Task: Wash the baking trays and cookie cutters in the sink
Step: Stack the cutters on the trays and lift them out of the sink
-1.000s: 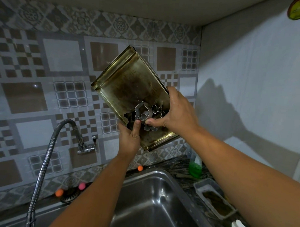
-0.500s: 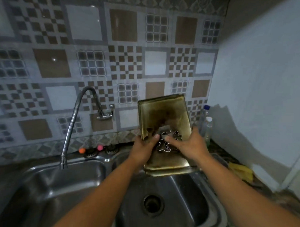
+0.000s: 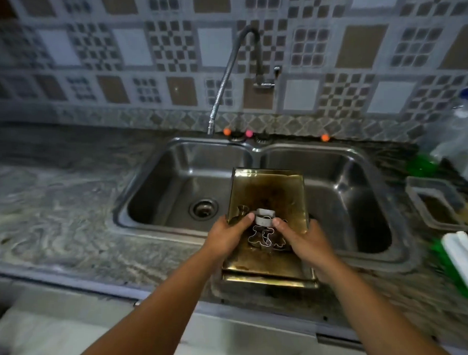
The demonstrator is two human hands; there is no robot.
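Note:
Two stacked golden baking trays, dark with burnt stains, hang over the divider of a double steel sink. Metal cookie cutters, one shaped like a gingerbread man, lie on the top tray near its front edge. My left hand grips the trays' left side with its thumb on top by the cutters. My right hand grips the right side, thumb pressing toward the cutters. The fingers under the trays are hidden.
A flexible faucet arches from the tiled wall over the left basin, whose drain is open. On the right counter stand a clear container, a green soap bottle, a plastic bottle and a white object.
The trays with the cutters came down from in front of the wall to just over the sink and now lie almost flat. My view tilted down toward the counter.

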